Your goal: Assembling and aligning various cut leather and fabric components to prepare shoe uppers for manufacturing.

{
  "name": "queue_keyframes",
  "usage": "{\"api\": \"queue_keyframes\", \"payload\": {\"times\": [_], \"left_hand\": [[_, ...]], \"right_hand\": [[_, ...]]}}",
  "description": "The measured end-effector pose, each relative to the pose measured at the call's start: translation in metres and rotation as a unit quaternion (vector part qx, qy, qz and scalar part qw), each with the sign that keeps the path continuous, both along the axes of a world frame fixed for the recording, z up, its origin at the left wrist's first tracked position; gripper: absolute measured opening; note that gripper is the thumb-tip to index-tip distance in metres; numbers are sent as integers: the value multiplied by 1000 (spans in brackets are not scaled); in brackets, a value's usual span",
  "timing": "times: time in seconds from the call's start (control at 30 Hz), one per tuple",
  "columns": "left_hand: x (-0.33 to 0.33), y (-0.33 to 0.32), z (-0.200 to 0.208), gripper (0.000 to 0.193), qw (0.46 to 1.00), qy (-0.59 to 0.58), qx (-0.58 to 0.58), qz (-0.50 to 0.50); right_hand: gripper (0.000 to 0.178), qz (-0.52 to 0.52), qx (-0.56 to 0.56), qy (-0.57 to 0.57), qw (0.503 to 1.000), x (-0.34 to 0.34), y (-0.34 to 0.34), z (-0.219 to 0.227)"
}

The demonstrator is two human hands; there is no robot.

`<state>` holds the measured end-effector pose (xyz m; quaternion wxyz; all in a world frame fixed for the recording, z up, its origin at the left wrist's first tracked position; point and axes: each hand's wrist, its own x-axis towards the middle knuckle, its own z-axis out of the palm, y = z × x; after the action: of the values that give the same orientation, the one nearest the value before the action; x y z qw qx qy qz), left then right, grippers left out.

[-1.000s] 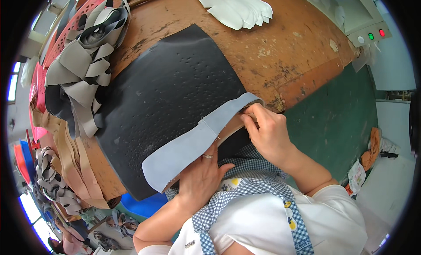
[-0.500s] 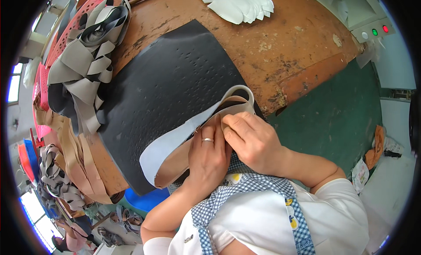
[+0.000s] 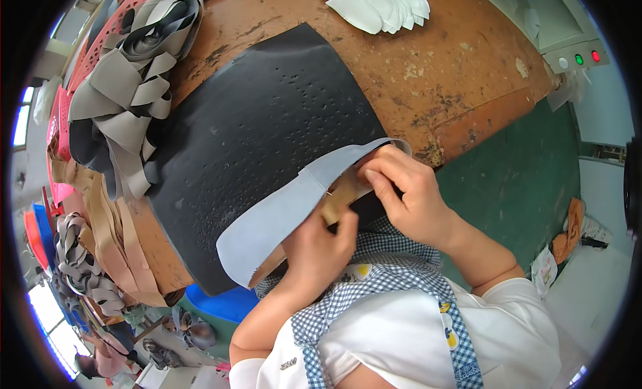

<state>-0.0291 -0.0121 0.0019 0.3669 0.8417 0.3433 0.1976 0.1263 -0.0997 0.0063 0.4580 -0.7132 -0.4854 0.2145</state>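
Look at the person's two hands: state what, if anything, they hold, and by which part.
Both grip one grey strip with a tan underside: the right hand pinches its upper end, the left hand holds its middle from below.

Both forearms come up from the lower edge and meet over the near edge of the black mat point(image 3: 261, 121); the left hand point(image 3: 317, 248) lies just below this edge, palm down, its fingers curled and closed in a pinch; the right hand point(image 3: 408, 195) is a little higher, at the mat's near right corner, wrist bent, fingertips pressed together; the two hands are almost touching.
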Motion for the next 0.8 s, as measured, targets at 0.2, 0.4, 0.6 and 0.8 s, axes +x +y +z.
{"api": "queue_keyframes", "payload": {"times": [0.2,0.4,0.6,0.8], "left_hand": [[-39,7,12,30,923,-104,-361,87],[-29,14,13,55,987,78,-30,-140],[-24,12,12,68,962,164,91,-201],[-22,6,9,76,945,221,82,-225]], "right_hand": [[34,57,-27,-66,996,-8,1,7],[13,-10,32,-57,998,-10,2,-5],[12,-50,12,-109,993,-14,4,-6],[12,-60,-6,-134,989,-16,8,-7]]}}
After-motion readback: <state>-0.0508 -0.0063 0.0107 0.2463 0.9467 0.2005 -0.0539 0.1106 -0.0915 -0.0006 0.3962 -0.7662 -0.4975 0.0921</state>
